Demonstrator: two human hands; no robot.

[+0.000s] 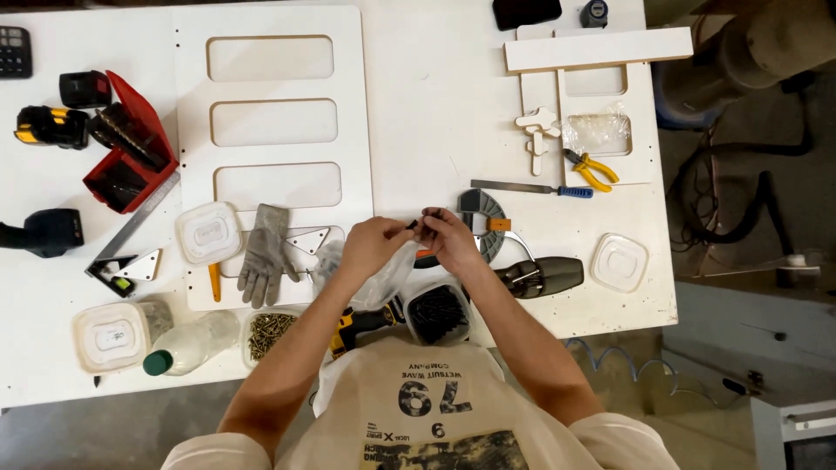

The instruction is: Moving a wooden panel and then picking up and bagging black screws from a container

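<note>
My left hand (pixel 370 244) and my right hand (pixel 448 237) meet above the white worktable (pixel 435 104), fingertips pinched together on a small dark screw (pixel 414 225). Just below the hands sits a clear plastic bag (pixel 390 278). Nearer to me an open tub of black screws (pixel 437 313) stands beside a yellow and black drill (pixel 361 324), which lies partly under my left forearm.
A white panel with rounded cutouts (pixel 270 104), a grey glove (pixel 264 252), a tub of brass screws (pixel 270 332), lidded tubs (pixel 209 232), a red case of drill bits (pixel 131 144), batteries (pixel 52 126), a clamp (pixel 522 265), pliers (pixel 590 167) and a file (pixel 531 188) lie about.
</note>
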